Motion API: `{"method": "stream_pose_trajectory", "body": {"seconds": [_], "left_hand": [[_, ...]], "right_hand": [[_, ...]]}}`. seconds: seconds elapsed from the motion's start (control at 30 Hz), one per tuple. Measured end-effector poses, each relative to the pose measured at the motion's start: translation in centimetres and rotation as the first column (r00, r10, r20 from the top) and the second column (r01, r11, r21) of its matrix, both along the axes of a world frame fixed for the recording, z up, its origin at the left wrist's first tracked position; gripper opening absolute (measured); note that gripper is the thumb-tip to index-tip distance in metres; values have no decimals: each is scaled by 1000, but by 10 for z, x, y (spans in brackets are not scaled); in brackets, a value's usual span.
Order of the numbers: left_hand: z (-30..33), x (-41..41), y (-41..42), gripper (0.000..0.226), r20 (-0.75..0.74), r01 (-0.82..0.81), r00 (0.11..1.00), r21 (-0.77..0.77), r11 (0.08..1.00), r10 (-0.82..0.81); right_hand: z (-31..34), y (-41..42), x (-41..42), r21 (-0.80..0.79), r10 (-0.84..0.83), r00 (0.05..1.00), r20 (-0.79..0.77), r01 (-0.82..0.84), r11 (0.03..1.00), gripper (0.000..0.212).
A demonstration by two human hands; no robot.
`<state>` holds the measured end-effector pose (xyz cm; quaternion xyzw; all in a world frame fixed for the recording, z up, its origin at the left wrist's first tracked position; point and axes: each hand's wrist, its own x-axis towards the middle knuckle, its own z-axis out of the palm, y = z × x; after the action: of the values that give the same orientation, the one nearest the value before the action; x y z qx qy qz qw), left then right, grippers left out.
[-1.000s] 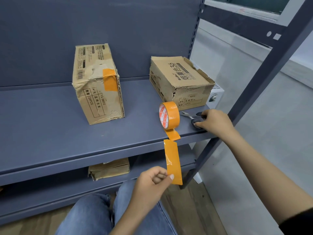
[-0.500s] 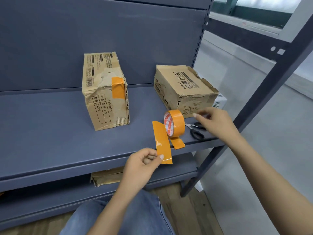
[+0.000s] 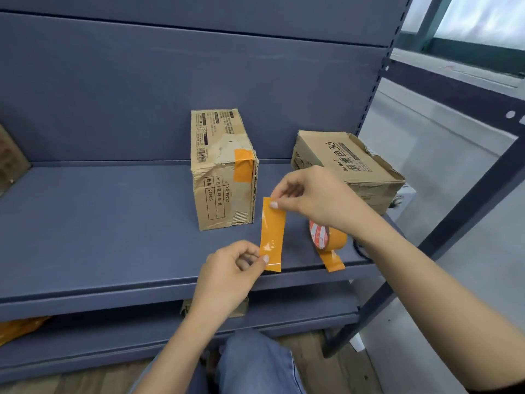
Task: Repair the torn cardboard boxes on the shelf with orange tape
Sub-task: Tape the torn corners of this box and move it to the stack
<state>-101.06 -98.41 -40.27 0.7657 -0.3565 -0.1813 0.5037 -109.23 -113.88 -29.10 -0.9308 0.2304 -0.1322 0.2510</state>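
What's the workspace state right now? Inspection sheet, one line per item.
Surface: blue-grey metal shelf, two tiers in view.
Job's things: upright cardboard box with an orange patch on its top corner; low cardboard box with a ragged top edge, no tape seen; tape roll standing on the shelf, its loose end over the front edge; cut tape strip held in the air.
Clutter: flattened cardboard on the lower tier; orange item lower left.
Hands: left hand pinches the strip's bottom, right hand pinches its top.
Cables: nothing seen.
Surroundings: upright post, pale wall, window upper right.
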Motion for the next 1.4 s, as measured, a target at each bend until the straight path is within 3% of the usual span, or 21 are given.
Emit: {"method": "stream_pose_trajectory", "body": {"seconds": [0.2, 0.37, 0.47, 0.57, 0.7, 0.87, 1.07, 1.4], "left_hand": [[6, 20, 10, 11, -23, -32, 999, -19, 999, 32], [21, 40, 10, 8, -368, -157, 924, -121, 980, 103], [31, 50, 9, 9, -469, -220, 873, -125, 967, 138], [35, 57, 7, 13, -461, -296, 864, -134, 946, 205], [35, 64, 13, 38, -392, -354, 876, -131, 926, 280], [43, 55, 15, 24, -464, -312, 873, -292, 904, 151], [43, 57, 13, 8, -604, -388, 786, -317, 865, 131], [58, 79, 10, 4, -459, -376, 868, -362, 853, 188]], "right_hand": [[9, 11, 11, 10, 62, 997, 40, -63, 998, 7], [13, 27, 12, 27, 117, 981, 155, -122, 992, 16], [11, 32, 17, 25, 104, 967, 232, -113, 993, 15], [8, 34, 22, 56, 68, 957, 282, -87, 995, 13], [15, 36, 24, 138, 8, 891, 454, -79, 987, 19], [20, 36, 27, 142, 20, 890, 456, -95, 985, 18], [11, 32, 26, 269, -27, 852, 523, -135, 954, 6], [-12, 13, 40, 410, -239, 780, 578, -24, 912, 14]]}}
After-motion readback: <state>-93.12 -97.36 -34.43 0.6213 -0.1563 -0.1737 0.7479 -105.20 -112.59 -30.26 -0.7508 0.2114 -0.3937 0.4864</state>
